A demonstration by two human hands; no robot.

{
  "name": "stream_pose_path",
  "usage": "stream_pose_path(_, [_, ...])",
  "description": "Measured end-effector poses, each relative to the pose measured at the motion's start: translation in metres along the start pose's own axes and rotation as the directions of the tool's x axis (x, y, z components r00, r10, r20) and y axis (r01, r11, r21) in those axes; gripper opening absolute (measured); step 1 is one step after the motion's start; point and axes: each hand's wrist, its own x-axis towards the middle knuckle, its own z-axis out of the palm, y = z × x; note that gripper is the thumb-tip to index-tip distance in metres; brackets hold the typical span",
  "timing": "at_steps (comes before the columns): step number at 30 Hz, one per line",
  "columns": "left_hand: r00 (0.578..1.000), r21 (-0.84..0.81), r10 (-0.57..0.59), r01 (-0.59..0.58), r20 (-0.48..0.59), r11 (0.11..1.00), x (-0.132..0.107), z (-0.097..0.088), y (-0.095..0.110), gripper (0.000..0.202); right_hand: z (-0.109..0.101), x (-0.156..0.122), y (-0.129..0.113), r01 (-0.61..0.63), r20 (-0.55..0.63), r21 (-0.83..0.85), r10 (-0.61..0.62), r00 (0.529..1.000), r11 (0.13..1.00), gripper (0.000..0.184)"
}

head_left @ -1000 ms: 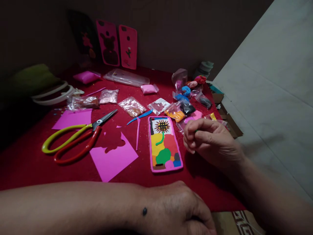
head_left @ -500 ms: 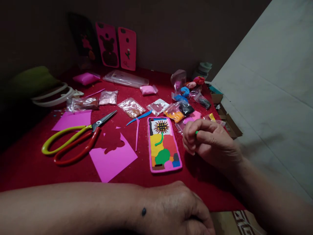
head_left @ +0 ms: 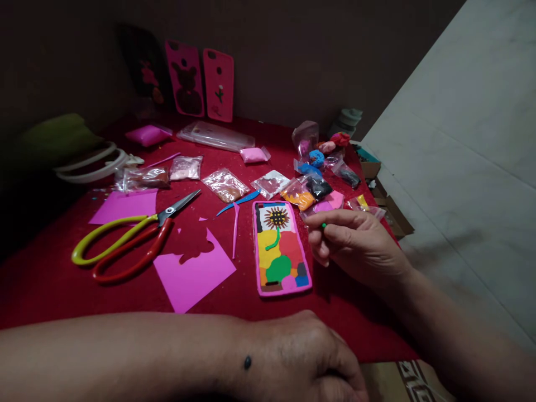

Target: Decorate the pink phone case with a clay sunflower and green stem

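A pink phone case (head_left: 280, 247) covered in coloured clay patches and a sunflower lies on the red cloth (head_left: 50, 285). Just to its right, my right hand (head_left: 352, 243) pinches a tiny green bit of clay (head_left: 324, 225) between thumb and forefinger. My left hand (head_left: 310, 357) rests at the near edge of the cloth, fingers curled downward, with the forearm lying across the bottom of the view; whether it holds anything is hidden.
Yellow and red scissors (head_left: 134, 237) and cut pink paper (head_left: 192, 268) lie to the left. Several small bags of clay and glitter (head_left: 226, 183) sit behind the case. Two pink phone cases (head_left: 203, 81) lean on the wall. A blue tool (head_left: 240, 200) lies nearby.
My right hand has stretched its thumb and forefinger out to the left, bringing the green clay bit closer to the phone case. The left arm has stayed put.
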Motion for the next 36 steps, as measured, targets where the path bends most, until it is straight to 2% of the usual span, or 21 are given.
stream_pose_path(4, [1.0, -0.016, 0.003, -0.003, -0.006, 1.0, -0.0019, 0.0019, -0.0024, 0.029, -0.0005, 0.0007, 0.0012, 0.029, 0.031, -0.016, -0.029, 0.999, 0.999, 0.023])
stream_pose_path(8, [1.0, -0.035, 0.015, -0.016, -0.018, 0.999, -0.0025, 0.0043, -0.0045, 0.027, 0.0009, -0.0002, 0.0019, 0.054, 0.009, -0.078, -0.054, 0.999, 0.995, 0.026])
stream_pose_path(17, [0.999, -0.044, 0.033, -0.034, -0.03, 0.998, -0.0011, 0.0028, -0.0064, 0.026, 0.0024, -0.0015, -0.0005, 0.014, -0.015, -0.081, -0.015, 1.0, 0.997, 0.013])
stream_pose_path(22, [0.999, -0.056, 0.026, -0.027, -0.031, 0.998, -0.0019, 0.003, -0.0058, 0.024, 0.0054, -0.0008, -0.0004, 0.042, -0.048, -0.102, -0.047, 0.998, 0.994, 0.011])
stream_pose_path(32, [1.0, -0.018, 0.017, -0.017, -0.019, 1.0, -0.0006, 0.0026, -0.0031, 0.026, 0.0012, 0.0009, 0.0025, 0.083, 0.002, -0.044, -0.083, 0.997, 0.996, 0.022])
stream_pose_path(36, [1.0, 0.006, 0.016, -0.016, -0.013, 1.0, 0.0003, 0.0016, -0.0022, 0.028, -0.0015, 0.0005, 0.0039, 0.08, 0.017, -0.072, -0.079, 0.997, 0.994, 0.027])
